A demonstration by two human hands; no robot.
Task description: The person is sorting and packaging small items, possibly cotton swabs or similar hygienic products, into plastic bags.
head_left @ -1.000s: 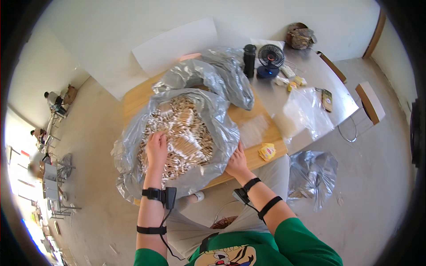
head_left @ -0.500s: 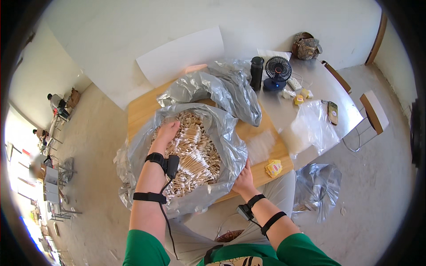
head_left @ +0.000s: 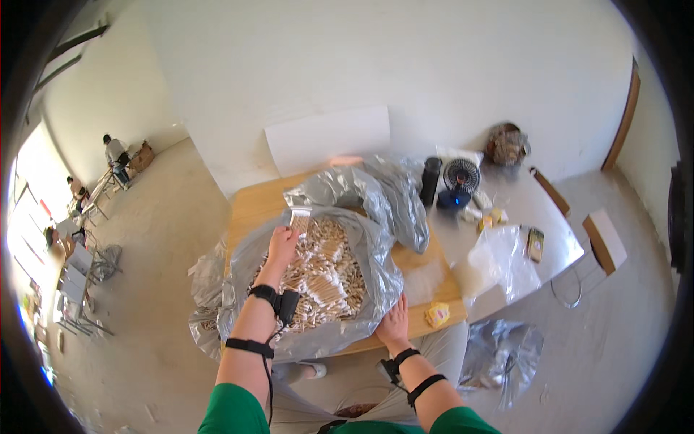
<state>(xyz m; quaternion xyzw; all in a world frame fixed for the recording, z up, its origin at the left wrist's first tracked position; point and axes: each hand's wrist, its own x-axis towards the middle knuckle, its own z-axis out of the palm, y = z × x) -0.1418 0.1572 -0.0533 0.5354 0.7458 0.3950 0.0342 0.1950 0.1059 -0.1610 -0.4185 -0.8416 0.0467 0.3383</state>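
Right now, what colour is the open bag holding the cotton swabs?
The open bag is shiny silver-grey, best seen in the head view.

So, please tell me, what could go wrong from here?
The bundle of cotton swabs in the left hand might slip and scatter. The silver bag reaches the near edge of the wooden table, so a tug could spill loose swabs. Yellow cards near that edge might get knocked off.

Green short sleeves (head_left: pixel 233 405) here, pale grey trousers (head_left: pixel 447 358) below! Two black straps (head_left: pixel 249 348) circle each forearm, a dark boxy module (head_left: pixel 288 307) at each wrist, thin black cable (head_left: pixel 270 387) on the left, fingers (head_left: pixel 399 311) bare!
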